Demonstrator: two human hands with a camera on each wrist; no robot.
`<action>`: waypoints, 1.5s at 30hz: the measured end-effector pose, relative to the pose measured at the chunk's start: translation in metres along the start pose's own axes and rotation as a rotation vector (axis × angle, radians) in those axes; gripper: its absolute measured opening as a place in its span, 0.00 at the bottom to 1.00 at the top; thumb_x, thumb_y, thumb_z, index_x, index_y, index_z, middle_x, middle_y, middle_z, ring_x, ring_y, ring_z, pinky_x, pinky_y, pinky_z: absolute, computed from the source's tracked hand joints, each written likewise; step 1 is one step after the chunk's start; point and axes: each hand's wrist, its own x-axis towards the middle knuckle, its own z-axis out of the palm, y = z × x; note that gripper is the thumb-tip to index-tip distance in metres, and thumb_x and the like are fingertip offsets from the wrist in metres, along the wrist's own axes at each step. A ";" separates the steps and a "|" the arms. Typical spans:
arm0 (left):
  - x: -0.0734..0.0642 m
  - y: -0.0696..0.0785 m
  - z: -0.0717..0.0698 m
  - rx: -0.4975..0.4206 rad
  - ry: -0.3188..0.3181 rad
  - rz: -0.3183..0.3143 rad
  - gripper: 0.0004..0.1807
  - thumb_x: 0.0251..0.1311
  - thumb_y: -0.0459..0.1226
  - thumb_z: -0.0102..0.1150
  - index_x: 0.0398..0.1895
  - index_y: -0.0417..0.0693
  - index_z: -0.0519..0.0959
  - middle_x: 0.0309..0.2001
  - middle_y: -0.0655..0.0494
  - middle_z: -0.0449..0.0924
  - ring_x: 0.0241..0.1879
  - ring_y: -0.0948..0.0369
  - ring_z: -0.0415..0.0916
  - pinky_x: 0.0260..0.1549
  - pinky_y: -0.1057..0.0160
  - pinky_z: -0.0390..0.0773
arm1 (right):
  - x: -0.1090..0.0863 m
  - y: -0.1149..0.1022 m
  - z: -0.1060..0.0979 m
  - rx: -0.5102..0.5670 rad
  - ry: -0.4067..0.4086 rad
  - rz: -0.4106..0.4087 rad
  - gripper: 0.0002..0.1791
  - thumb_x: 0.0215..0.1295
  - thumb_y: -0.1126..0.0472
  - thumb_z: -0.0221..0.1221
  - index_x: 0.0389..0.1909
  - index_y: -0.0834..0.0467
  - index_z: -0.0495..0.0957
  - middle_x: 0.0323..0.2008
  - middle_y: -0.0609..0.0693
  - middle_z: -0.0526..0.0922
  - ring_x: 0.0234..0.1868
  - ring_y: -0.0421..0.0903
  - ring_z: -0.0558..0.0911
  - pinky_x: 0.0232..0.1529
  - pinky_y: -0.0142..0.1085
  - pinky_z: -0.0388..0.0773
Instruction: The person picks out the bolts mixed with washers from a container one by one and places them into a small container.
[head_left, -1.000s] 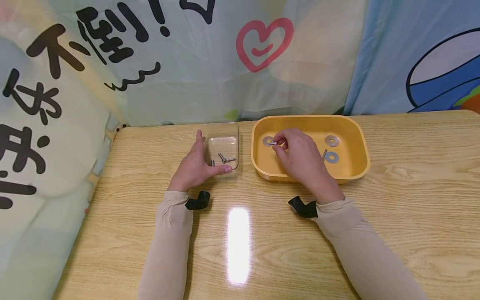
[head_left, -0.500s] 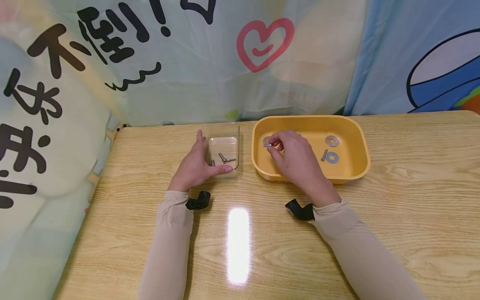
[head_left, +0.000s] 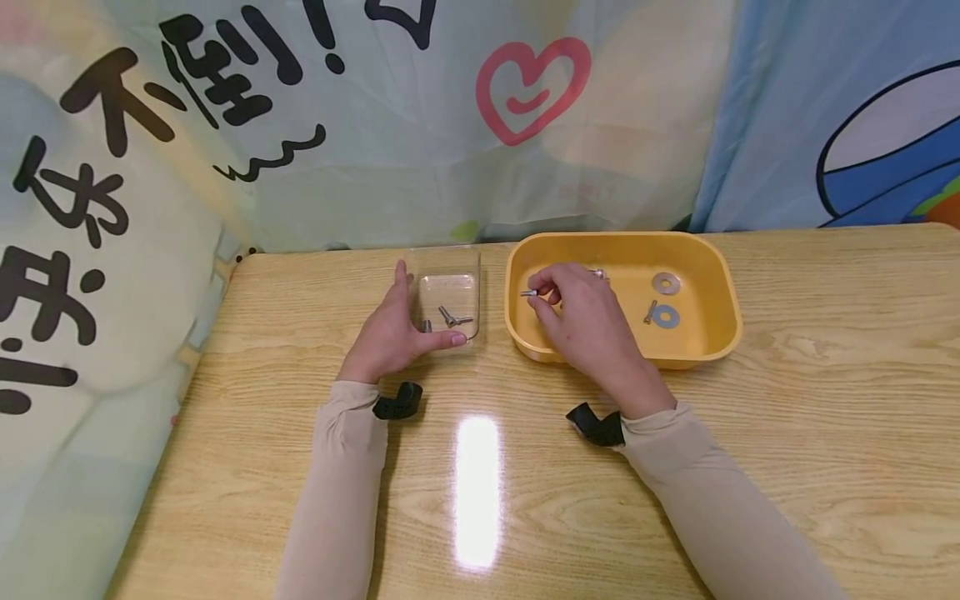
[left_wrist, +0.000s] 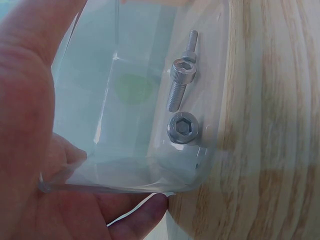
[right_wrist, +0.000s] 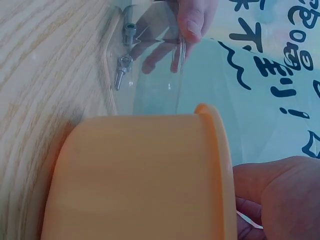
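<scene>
My right hand (head_left: 588,325) is over the left part of the yellow plastic tub (head_left: 708,342), pinching a small silver bolt (head_left: 528,292) between thumb and fingertips. In the right wrist view the tub's wall (right_wrist: 135,175) hides that bolt and most fingertips. My left hand (head_left: 386,333) holds the clear plastic box (head_left: 478,287) at its near left corner, thumb along the front and fingers on the left side. Inside the box lie silver hex-socket bolts: one (left_wrist: 183,127) shows its head to the left wrist camera, another (left_wrist: 177,90) leans beside a thinner one (left_wrist: 192,42).
Flat washers (head_left: 666,283) and a loose bolt (head_left: 650,312) lie in the right half of the tub; something metallic (head_left: 598,273) shows behind my right hand. Box and tub stand side by side on a wooden table (head_left: 300,333), before a printed cloth backdrop (head_left: 637,125).
My right hand has moved a little left across the tub with the pinched bolt. The bolt beside the washer is now fully visible. My left hand stays at the box.
</scene>
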 end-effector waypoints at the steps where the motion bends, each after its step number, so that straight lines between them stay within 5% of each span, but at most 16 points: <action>1: 0.000 0.000 0.000 0.000 0.000 0.001 0.79 0.44 0.61 0.77 0.80 0.43 0.26 0.80 0.42 0.44 0.77 0.48 0.46 0.72 0.48 0.55 | 0.000 0.000 0.000 0.000 -0.002 0.001 0.07 0.70 0.63 0.61 0.44 0.63 0.82 0.39 0.56 0.82 0.41 0.53 0.78 0.46 0.47 0.73; 20: 0.001 0.001 0.000 0.003 0.013 0.009 0.78 0.44 0.62 0.77 0.80 0.42 0.27 0.79 0.41 0.44 0.76 0.47 0.49 0.71 0.48 0.58 | 0.001 -0.013 0.014 0.022 -0.007 -0.067 0.07 0.68 0.64 0.64 0.41 0.64 0.81 0.37 0.56 0.80 0.37 0.51 0.77 0.38 0.41 0.75; 45: -0.001 0.002 0.000 0.006 0.008 0.003 0.77 0.45 0.60 0.77 0.80 0.42 0.28 0.79 0.41 0.45 0.76 0.46 0.50 0.70 0.47 0.60 | 0.007 -0.030 0.029 0.046 -0.024 -0.075 0.05 0.67 0.65 0.65 0.41 0.62 0.82 0.36 0.54 0.80 0.39 0.52 0.75 0.42 0.42 0.74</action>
